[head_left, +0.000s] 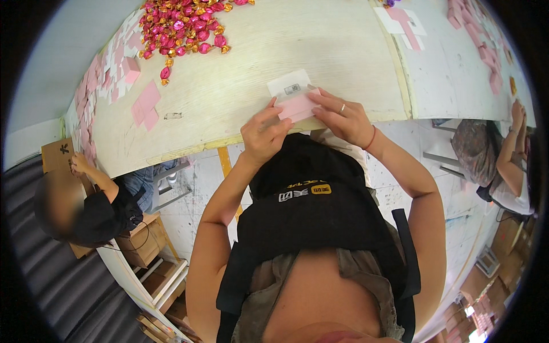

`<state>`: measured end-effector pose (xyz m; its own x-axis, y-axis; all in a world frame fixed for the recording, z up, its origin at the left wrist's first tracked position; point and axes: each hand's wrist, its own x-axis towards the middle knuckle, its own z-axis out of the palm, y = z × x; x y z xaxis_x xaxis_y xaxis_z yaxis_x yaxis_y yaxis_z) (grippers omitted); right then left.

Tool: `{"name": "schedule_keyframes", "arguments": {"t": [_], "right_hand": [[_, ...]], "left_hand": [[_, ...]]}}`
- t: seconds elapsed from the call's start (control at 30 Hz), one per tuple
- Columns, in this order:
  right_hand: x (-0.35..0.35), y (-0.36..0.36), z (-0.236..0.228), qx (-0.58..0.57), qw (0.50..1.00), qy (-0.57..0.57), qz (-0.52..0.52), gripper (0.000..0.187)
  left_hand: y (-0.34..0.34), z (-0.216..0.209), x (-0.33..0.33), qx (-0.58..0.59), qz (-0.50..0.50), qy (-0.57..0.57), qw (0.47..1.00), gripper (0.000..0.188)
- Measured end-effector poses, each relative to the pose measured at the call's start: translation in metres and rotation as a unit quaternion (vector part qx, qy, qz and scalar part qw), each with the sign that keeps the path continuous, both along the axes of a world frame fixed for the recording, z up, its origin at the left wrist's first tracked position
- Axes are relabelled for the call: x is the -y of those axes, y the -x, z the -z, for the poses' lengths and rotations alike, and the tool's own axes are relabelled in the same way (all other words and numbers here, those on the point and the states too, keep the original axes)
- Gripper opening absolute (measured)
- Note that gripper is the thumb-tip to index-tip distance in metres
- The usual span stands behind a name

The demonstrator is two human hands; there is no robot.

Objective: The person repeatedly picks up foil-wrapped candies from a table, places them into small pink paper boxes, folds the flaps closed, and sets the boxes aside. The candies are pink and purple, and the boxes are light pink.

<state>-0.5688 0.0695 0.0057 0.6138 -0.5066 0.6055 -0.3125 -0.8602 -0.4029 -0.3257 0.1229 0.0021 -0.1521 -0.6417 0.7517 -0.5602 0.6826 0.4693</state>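
Observation:
A small pink carton (298,107) is between my two hands at the table's near edge, its white inner flap standing out on the far side with a small dark printed mark. My left hand (266,134) grips its left end between thumb and fingers. At the right end, the fingers of my right hand (346,117) are bent over the carton and pinch it; a ring and a red wrist cord show on that hand. Whether anything lies inside the carton cannot be made out.
A heap of candies (186,26) in pink and gold wrappers lies at the far left. Flat pink cartons (147,106) and a pile of pink and white ones (114,68) are on the left. More pink boxes (480,43) lie far right. Co-workers sit at both sides.

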Motion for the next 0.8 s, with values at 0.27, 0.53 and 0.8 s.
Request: {"name": "schedule_keyframes", "arguments": {"t": [0.27, 0.53, 0.8], "right_hand": [[0.003, -0.005, -0.004, 0.043, 0.998, -0.056, 0.005, 0.027], [0.005, -0.008, -0.007, 0.041, 0.998, -0.043, 0.021, 0.023], [0.006, -0.005, -0.01, 0.053, 0.997, -0.064, 0.001, 0.025]], "left_hand": [[-0.001, 0.0, 0.0, -0.012, -0.015, -0.033, 0.999, 0.02], [0.004, -0.002, -0.002, -0.072, -0.031, -0.124, 0.989, 0.018], [-0.004, -0.008, 0.01, -0.086, 0.08, -0.224, 0.967, 0.015]]}}
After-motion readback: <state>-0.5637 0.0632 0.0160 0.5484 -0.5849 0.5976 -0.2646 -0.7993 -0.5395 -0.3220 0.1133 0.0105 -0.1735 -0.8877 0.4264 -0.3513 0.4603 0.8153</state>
